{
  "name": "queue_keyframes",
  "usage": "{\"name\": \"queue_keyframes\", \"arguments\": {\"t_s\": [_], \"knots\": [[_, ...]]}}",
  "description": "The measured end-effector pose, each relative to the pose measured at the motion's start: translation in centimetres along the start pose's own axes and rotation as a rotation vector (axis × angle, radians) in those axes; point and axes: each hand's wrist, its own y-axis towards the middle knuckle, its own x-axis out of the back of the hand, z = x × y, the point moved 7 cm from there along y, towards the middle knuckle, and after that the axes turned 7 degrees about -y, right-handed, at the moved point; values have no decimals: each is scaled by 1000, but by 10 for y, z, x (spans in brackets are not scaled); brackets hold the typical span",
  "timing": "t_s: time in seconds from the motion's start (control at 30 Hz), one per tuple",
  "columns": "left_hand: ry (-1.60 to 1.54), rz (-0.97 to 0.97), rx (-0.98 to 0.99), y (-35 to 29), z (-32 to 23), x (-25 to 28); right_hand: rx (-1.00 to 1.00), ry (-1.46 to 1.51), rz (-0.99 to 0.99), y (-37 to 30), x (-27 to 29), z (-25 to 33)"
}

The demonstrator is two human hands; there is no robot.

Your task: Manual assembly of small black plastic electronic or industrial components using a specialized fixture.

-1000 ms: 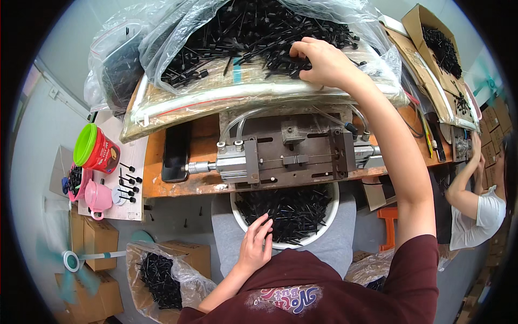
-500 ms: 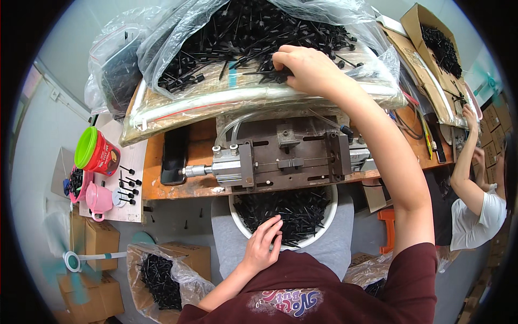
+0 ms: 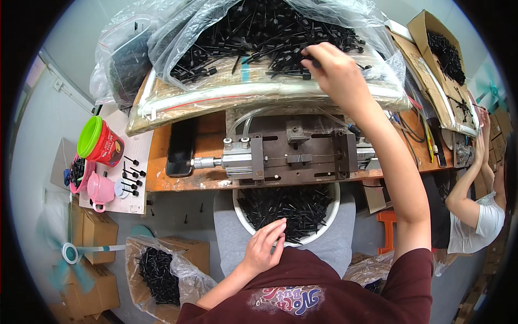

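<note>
My right hand [image 3: 341, 74] is at the near right edge of a heap of black plastic parts [image 3: 253, 38], each with a thin stem and a thicker head. Thumb and fingers are closed on a small black part [image 3: 311, 60], partly hidden by them. Down at my lap, my left hand [image 3: 264, 249] rests at the near rim of a white basin [image 3: 339, 210], fingers stretched out over similar black parts [image 3: 286, 210]. Between the heap and the basin sits a metal fixture [image 3: 295, 159] with cylinders and clear air hoses.
A phone [image 3: 181, 147] lies left of the fixture. Farther left stand a red bucket with green rim [image 3: 102, 141] and a pink cup [image 3: 100, 189]. Clear plastic [image 3: 178, 40] surrounds the heap. A fan [image 3: 70, 252] is at lower left; a co-worker [image 3: 475, 216] sits at right.
My right hand has moved rightward along the heap, with a dark part now showing at its fingertips. My left hand stays at the basin's rim. The view has shifted slightly.
</note>
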Motion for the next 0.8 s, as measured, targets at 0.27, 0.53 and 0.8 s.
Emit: {"name": "queue_keyframes", "arguments": {"t_s": [0.27, 0.53, 0.8], "knots": [[-12, 65, -137, 34, -19, -5, -680, 741, -203, -26, 28, -71], [-190, -33, -145, 75, -35, 16, -832, 1250, -41, -54, 27, -42], [-73, 25, -77, 135, -56, 45, -1036, 1410, 663, -130, 34, 86]]}}
